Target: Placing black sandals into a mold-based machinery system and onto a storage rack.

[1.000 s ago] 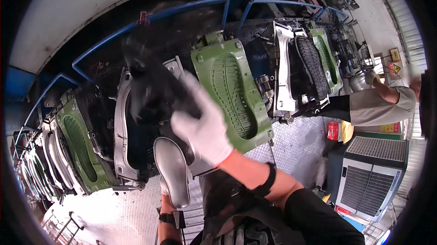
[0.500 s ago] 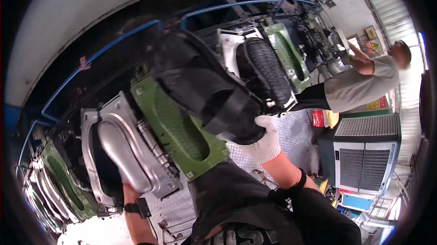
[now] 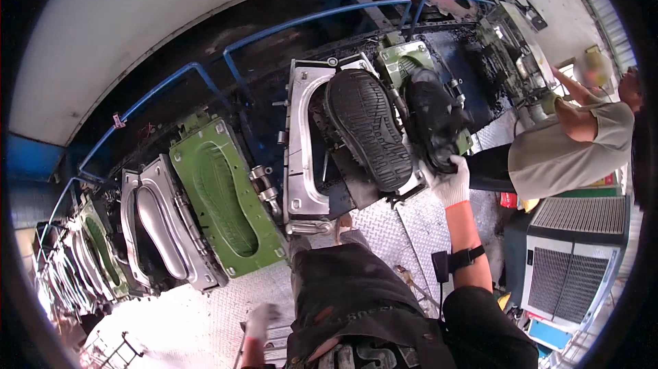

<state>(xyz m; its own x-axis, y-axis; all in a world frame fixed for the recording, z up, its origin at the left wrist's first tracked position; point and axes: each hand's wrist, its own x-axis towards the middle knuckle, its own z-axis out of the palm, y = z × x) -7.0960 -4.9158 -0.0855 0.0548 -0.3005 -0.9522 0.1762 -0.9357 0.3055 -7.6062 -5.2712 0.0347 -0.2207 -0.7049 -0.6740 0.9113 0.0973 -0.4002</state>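
My right hand [image 3: 452,184], in a white glove, is closed on the near end of a black sandal [image 3: 433,115]. That sandal lies over a green sole mould [image 3: 401,60] at the right, hiding most of its cavity. Left of it, a black ridged shoe sole [image 3: 367,129] faces up beside an opened silver mould frame [image 3: 301,136]. My left hand [image 3: 264,321] hangs low, away from the moulds; motion smears its fingers. Another green mould [image 3: 226,194] with a sole-shaped hollow stands open at centre left, next to a silver foot-shaped form [image 3: 161,232].
More moulds [image 3: 89,252] line up at far left. A blue rail [image 3: 308,19] runs behind the row. At right, a person in a light shirt [image 3: 572,149] works at the machine, near a grey air cooler [image 3: 569,266]. Patterned metal plate covers the floor [image 3: 384,232].
The black sandal has moved right, from in front of me to over the right green mould. My left hand has left the silver form and dropped lower. The view has shifted along the row.
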